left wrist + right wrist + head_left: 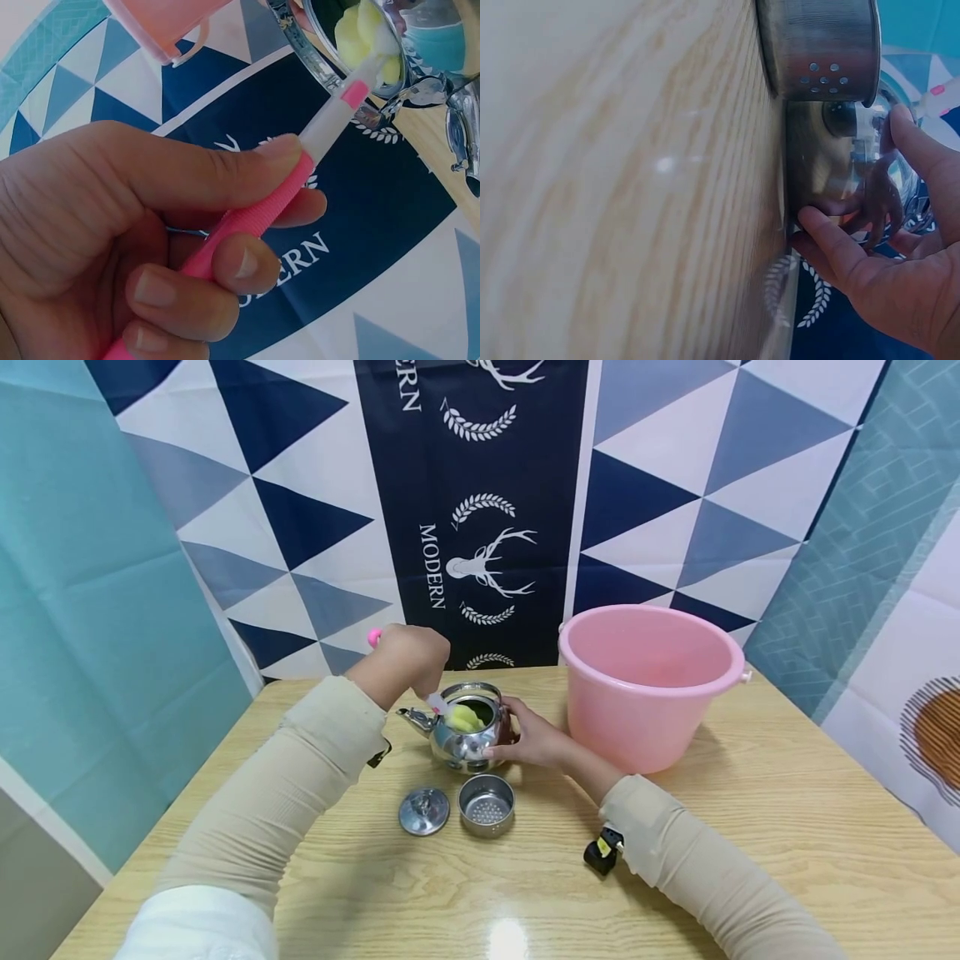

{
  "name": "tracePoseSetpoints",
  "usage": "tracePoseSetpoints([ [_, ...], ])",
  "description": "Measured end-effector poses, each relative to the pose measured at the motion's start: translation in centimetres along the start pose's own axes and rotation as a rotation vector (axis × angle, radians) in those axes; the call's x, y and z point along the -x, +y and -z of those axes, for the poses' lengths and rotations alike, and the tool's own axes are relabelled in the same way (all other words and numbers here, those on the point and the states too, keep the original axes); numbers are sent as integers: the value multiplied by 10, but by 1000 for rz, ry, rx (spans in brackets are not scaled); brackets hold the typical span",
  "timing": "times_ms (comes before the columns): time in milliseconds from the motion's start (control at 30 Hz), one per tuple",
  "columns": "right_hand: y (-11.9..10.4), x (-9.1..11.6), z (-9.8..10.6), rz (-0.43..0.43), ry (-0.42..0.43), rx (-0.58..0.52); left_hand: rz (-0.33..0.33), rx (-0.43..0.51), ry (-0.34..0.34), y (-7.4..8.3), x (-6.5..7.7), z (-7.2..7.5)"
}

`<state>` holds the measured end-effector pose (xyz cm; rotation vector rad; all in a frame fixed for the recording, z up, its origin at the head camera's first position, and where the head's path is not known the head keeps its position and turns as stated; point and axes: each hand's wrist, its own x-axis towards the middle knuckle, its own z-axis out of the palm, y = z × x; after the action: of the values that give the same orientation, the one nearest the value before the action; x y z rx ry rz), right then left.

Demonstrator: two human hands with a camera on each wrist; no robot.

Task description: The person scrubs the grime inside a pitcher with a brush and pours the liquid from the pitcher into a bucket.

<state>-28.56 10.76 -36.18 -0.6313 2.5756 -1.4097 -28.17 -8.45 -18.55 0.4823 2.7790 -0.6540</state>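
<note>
My left hand [408, 660] grips the pink handle of a sponge brush [262, 206], thumb laid along it. The brush slants down over the mouth of a shiny steel teapot [459, 748], and its yellow sponge head [466, 719] sits in the opening. Around the teapot's right side curls my right hand [538, 742], thumb at the front and fingers behind. The pot stands upright on the table, spout to the left, its handle raised above the mouth. In the right wrist view, fingertips press the pot's polished wall near its base.
On the wooden table [420, 893], in front of the teapot, lie a round steel lid [424, 812] and a perforated steel strainer basket [487, 814]. A large pink bucket [630, 727] stands to the right, near my right forearm. Behind the table hangs a patterned cloth [315, 527].
</note>
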Motion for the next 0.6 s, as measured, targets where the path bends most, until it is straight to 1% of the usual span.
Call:
tracePoseSetpoints([
  [200, -1, 1, -1, -16, 10, 6, 20, -28, 41, 1, -1, -1],
  [400, -3, 4, -1, -23, 17, -10, -8, -40, 108, -1, -4, -3],
  [600, -1, 4, -1, -24, 19, 7, -54, -14, 185, -2, -10, -7],
])
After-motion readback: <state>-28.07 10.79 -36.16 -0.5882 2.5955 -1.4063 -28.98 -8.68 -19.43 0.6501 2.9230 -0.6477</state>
